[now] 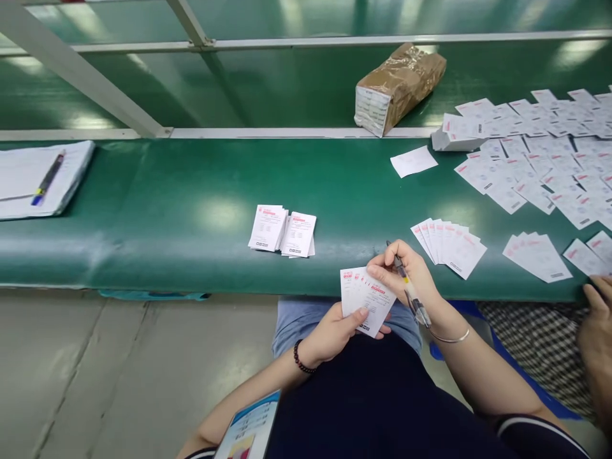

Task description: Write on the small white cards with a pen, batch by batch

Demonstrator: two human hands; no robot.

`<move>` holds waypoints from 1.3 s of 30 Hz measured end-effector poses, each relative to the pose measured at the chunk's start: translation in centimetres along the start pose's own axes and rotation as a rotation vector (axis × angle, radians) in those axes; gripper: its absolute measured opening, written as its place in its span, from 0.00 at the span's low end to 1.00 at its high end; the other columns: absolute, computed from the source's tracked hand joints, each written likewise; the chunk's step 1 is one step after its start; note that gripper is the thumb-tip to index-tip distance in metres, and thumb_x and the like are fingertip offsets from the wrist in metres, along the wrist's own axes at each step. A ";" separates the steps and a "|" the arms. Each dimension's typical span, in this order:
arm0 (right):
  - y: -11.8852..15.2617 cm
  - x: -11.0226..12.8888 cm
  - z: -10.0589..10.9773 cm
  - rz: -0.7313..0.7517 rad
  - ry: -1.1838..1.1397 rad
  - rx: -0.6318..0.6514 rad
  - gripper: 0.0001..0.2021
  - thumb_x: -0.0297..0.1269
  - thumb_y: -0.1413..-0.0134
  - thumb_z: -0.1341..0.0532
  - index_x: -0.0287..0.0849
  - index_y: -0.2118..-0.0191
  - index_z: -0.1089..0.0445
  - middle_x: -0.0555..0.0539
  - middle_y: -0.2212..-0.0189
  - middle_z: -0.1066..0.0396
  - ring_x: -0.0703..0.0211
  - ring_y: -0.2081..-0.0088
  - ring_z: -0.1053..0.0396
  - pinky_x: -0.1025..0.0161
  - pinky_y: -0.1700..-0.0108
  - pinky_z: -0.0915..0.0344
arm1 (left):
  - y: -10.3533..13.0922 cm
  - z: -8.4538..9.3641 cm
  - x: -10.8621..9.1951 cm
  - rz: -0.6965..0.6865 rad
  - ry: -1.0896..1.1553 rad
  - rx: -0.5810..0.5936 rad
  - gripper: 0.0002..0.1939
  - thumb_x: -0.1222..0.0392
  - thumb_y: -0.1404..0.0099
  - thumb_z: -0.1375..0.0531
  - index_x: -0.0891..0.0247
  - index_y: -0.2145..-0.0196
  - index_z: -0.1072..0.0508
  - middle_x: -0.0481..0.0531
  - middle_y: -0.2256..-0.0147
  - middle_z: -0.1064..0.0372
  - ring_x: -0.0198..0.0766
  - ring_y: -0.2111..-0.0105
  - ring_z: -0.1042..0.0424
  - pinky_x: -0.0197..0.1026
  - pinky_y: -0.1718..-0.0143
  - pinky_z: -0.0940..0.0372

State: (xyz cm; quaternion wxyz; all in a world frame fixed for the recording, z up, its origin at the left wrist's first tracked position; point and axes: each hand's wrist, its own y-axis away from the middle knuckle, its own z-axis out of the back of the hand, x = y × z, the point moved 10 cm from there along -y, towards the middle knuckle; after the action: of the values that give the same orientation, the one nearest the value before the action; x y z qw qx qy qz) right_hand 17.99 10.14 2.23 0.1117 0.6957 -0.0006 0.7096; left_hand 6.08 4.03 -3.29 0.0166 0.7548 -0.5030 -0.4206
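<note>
A small fan of white printed cards [356, 290] with red headings is held over the table's front edge. My left hand [337, 333] grips the cards from below, its thumb on the front card. At their upper right corner, my right hand [406, 277] pinches the top edge between thumb and finger. A pen [412, 292] is tucked in that same hand, slanting down toward the wrist. Two small stacks of similar cards, a left stack [266, 227] and a right stack [299, 234], lie side by side on the table to the left of my hands.
Fanned cards [449, 245] and another fan [538, 255] lie to the right. Many overlapping cards [540, 159] cover the far right. A brown-wrapped bundle [401, 86] sits at the back. Papers [71, 172] with a marker pen [50, 175] lie left. Another person's hand [600, 306] is at the right edge.
</note>
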 end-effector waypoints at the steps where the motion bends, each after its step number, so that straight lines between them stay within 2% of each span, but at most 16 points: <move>1: 0.0 0.0 0.1 0.000 0.010 -0.005 0.19 0.43 0.52 0.31 0.46 0.71 0.45 0.51 0.73 0.25 0.65 0.76 0.32 0.66 0.75 0.35 | 0.0 0.0 -0.1 -0.007 0.010 -0.007 0.25 0.47 0.39 0.35 0.70 0.53 0.27 0.65 0.57 0.24 0.50 0.62 0.22 0.48 0.59 0.28; 5: 0.0 -0.7 0.0 -0.033 0.023 0.021 0.19 0.42 0.54 0.29 0.46 0.69 0.43 0.51 0.71 0.25 0.63 0.74 0.30 0.65 0.74 0.33 | 0.0 0.6 -0.7 -0.065 0.030 -0.049 0.24 0.47 0.39 0.35 0.68 0.53 0.27 0.62 0.57 0.24 0.49 0.61 0.22 0.50 0.58 0.28; 10: -0.2 -1.4 -0.2 -0.046 0.035 0.041 0.22 0.43 0.58 0.27 0.46 0.69 0.44 0.51 0.70 0.25 0.62 0.73 0.29 0.64 0.72 0.31 | 0.1 0.9 -0.7 -0.073 0.042 -0.045 0.24 0.46 0.40 0.35 0.66 0.52 0.26 0.60 0.57 0.24 0.49 0.61 0.23 0.51 0.57 0.28; 15: -0.4 -1.3 0.0 -0.039 0.067 0.014 0.21 0.43 0.57 0.28 0.46 0.69 0.43 0.52 0.72 0.26 0.63 0.74 0.30 0.64 0.72 0.32 | 0.2 1.6 -1.2 -0.091 0.070 -0.082 0.24 0.48 0.40 0.34 0.66 0.52 0.27 0.60 0.56 0.25 0.50 0.61 0.22 0.53 0.56 0.28; 19: -0.2 -1.1 0.0 -0.026 0.052 0.032 0.20 0.41 0.55 0.28 0.46 0.69 0.42 0.51 0.70 0.24 0.62 0.72 0.29 0.63 0.71 0.32 | 0.3 2.1 -1.3 -0.091 0.072 -0.106 0.23 0.50 0.40 0.33 0.66 0.52 0.27 0.60 0.55 0.25 0.50 0.62 0.22 0.54 0.57 0.28; 26: -0.1 -1.7 0.6 -0.047 0.024 -0.008 0.20 0.40 0.57 0.28 0.46 0.69 0.42 0.51 0.69 0.23 0.61 0.71 0.27 0.62 0.68 0.31 | 0.2 2.0 -1.2 -0.062 0.066 -0.115 0.24 0.52 0.40 0.33 0.67 0.50 0.28 0.63 0.53 0.26 0.54 0.60 0.22 0.58 0.56 0.28; 33: 0.2 -1.6 1.1 -0.055 -0.002 -0.055 0.20 0.41 0.57 0.28 0.46 0.69 0.42 0.51 0.70 0.23 0.60 0.70 0.27 0.61 0.66 0.30 | 0.0 1.8 -1.3 -0.065 0.110 -0.136 0.24 0.53 0.43 0.31 0.66 0.52 0.28 0.61 0.54 0.25 0.51 0.63 0.21 0.54 0.59 0.26; 39: 0.4 -2.0 1.8 -0.057 0.062 -0.061 0.19 0.43 0.55 0.29 0.46 0.68 0.41 0.51 0.70 0.24 0.61 0.70 0.28 0.62 0.66 0.30 | -0.1 1.8 -1.6 -0.084 0.112 -0.146 0.25 0.52 0.43 0.31 0.66 0.51 0.28 0.61 0.55 0.25 0.51 0.63 0.21 0.50 0.61 0.25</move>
State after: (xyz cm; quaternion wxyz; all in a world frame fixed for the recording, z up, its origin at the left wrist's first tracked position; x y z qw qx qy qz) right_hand 19.74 9.18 0.34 0.1530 0.6695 0.0007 0.7269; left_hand 4.78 6.06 -3.47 0.0818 0.7942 -0.4374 -0.4137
